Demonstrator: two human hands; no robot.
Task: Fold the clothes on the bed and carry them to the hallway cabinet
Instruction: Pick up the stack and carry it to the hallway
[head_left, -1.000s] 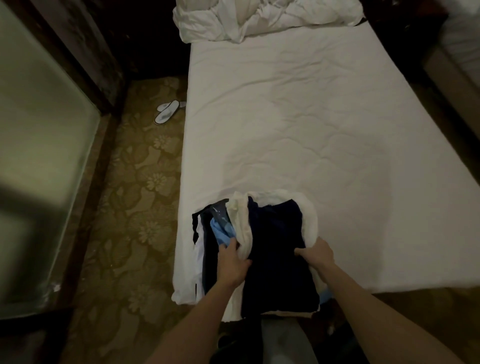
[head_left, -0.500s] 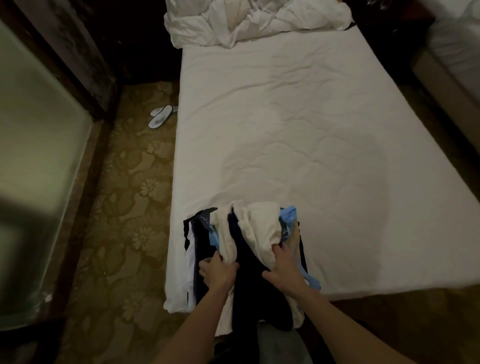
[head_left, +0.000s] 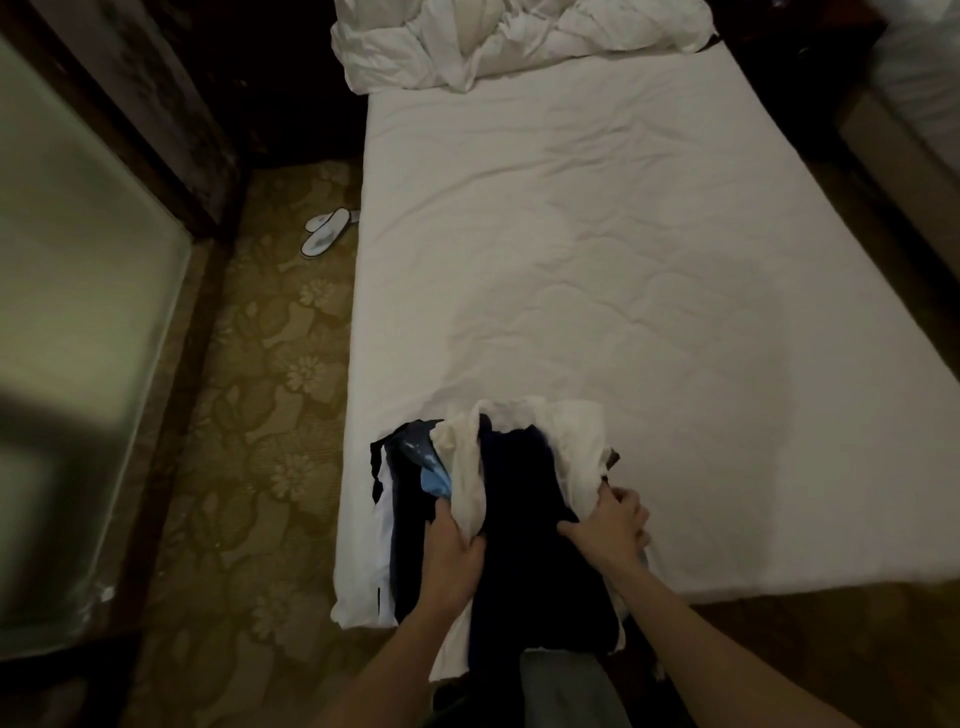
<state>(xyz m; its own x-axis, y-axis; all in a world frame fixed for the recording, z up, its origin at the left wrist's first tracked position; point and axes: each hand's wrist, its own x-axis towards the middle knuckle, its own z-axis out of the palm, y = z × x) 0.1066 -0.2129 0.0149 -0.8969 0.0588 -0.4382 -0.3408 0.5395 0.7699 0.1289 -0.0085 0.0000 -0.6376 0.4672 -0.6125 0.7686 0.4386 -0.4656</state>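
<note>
Both hands grip our clothes pile (head_left: 524, 499) at the bed's (head_left: 597, 249) near-left corner; right hand (head_left: 613, 525) has shifted from the pile's middle to pinch its right edge, left hand (head_left: 454, 551) still clamps white cloth.

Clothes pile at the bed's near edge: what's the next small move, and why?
Probably lift it off the bed. The left hand and right hand already grip the clothes pile from both sides, and it overhangs the near edge.
</note>
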